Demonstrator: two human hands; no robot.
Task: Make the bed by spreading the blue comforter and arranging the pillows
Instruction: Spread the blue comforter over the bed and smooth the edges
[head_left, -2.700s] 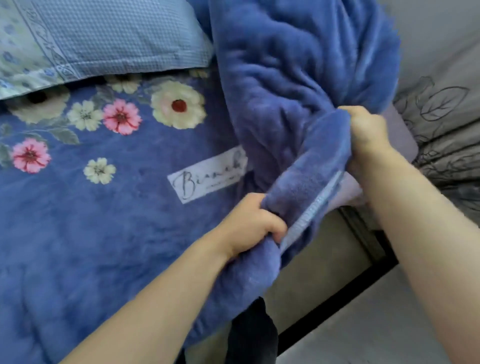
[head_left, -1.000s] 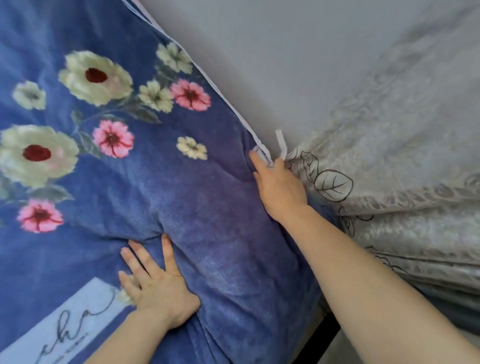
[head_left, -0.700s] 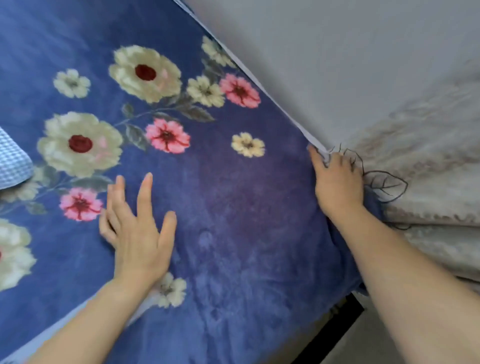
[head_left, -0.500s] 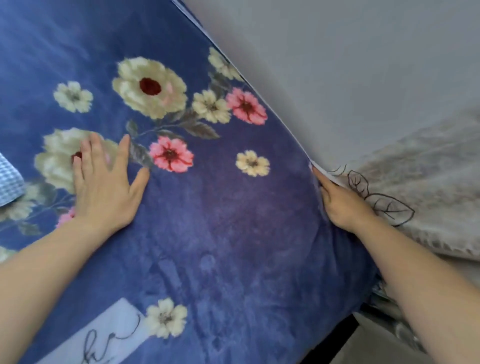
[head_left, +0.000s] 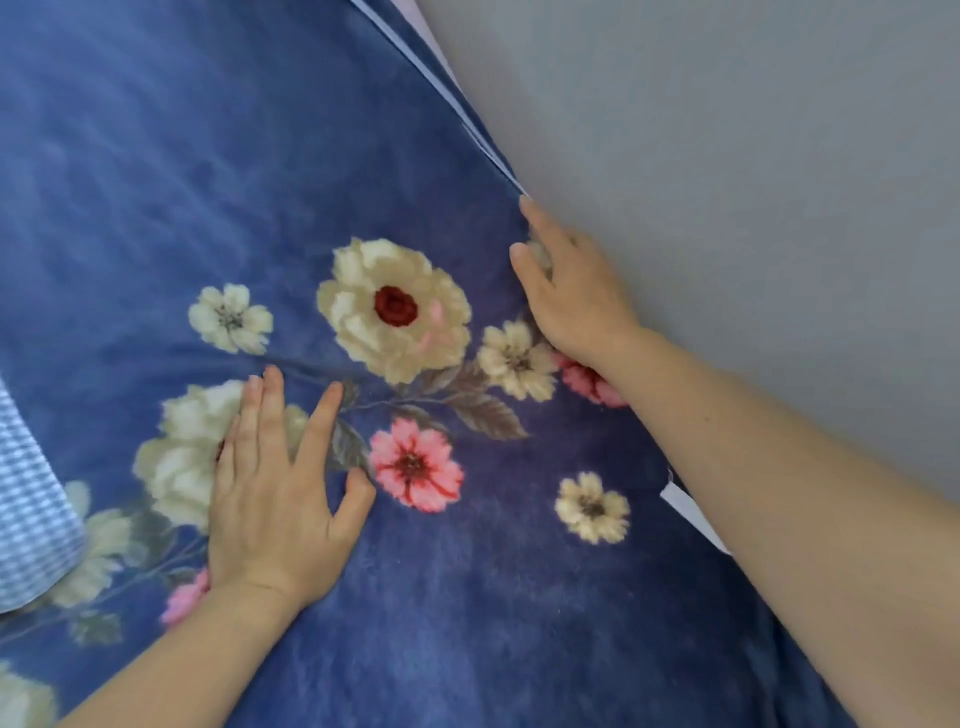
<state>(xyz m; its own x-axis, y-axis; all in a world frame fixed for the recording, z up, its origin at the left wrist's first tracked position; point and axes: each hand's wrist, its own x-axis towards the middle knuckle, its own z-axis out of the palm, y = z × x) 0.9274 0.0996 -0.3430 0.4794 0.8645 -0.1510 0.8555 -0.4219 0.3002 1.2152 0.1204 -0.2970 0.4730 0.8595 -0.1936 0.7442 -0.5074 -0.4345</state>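
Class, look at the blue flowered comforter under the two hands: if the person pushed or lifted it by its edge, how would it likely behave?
The comforter is probably floppy: it lies in soft ripples and follows the bed's shape. Its plush nap likely grips rather than slips, so the flat left hand would drag it along. Lifted by the edge near the right hand, it would likely sag, not hold shape.
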